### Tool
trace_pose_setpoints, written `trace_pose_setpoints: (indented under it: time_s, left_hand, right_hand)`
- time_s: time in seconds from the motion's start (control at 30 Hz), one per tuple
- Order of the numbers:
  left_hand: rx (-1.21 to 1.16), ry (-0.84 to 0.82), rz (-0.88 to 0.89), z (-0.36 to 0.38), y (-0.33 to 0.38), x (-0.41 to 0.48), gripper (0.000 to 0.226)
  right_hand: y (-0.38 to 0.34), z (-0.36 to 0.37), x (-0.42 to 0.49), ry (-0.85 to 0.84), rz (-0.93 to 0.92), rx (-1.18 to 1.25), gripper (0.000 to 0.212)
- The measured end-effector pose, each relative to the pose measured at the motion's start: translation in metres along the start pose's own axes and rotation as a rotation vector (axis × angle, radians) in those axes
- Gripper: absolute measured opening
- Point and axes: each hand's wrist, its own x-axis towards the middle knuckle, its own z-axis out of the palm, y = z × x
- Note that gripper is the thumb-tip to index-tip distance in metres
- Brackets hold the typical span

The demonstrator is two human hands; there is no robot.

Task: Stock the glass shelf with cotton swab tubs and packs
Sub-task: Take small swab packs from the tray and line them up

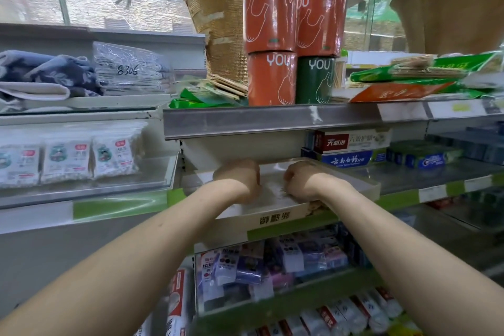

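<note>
A glass shelf [409, 174] is seen at chest height, and a shallow cardboard tray [272, 217] is laid on its front edge. Both hands are reached into the tray, wrists bent down. The left hand [240, 177] and right hand [298, 180] are curled; what each grip grasps cannot be told. Cotton swab packs [68, 158] are stood on the neighbouring shelf, well to the left.
</note>
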Motion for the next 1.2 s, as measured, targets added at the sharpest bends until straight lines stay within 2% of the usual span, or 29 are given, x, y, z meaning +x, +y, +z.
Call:
trace_pose_setpoints:
  time_s: [0.17,0.3,0.43,0.53,0.63,0.73,0.9,1.03,1.07,1.13,1.2]
  left_hand:
    - [0.0,-0.003,-0.003,-0.002,-0.003,-0.003,0.015]
    - [0.004,-0.002,0.001,-0.007,-0.005,-0.007,0.016]
    - [0.032,0.002,-0.009,-0.007,-0.01,-0.01,0.016]
    - [0.042,-0.005,-0.022,-0.009,-0.011,-0.014,0.017]
    - [0.046,-0.003,-0.031,-0.013,-0.012,-0.02,0.018]
    - [0.046,0.0,-0.041,-0.019,-0.014,-0.025,0.018]
    - [0.028,0.03,-0.059,-0.028,-0.021,-0.038,0.016]
    - [-0.036,0.068,-0.044,-0.039,-0.035,-0.056,0.024]
    - [-0.059,0.078,-0.042,-0.043,-0.04,-0.062,0.027]
    - [-0.148,0.079,-0.052,-0.051,-0.049,-0.072,0.03]
    - [-0.287,0.089,-0.08,-0.057,-0.06,-0.083,0.026]
  right_hand:
    - [0.001,-0.003,0.0,-0.126,0.027,-0.059,0.044]
    - [-0.008,-0.01,-0.003,-0.149,0.016,-0.09,0.034]
    - [-0.014,-0.004,-0.002,-0.203,0.038,-0.058,0.034]
    - [-0.016,-0.006,-0.008,-0.196,0.054,-0.051,0.046]
    - [-0.017,-0.005,-0.011,-0.123,0.079,-0.034,0.072]
    - [-0.016,-0.001,-0.009,-0.058,0.087,0.127,0.081]
    - [-0.02,-0.012,-0.016,0.102,-0.028,0.606,0.039]
    - [-0.035,-0.018,-0.031,0.062,-0.124,0.753,0.035]
    - [-0.042,-0.018,-0.034,0.069,-0.125,0.783,0.036]
    - [-0.057,-0.018,-0.04,0.074,-0.109,0.826,0.054]
    - [-0.075,-0.017,-0.046,0.042,-0.112,0.855,0.063]
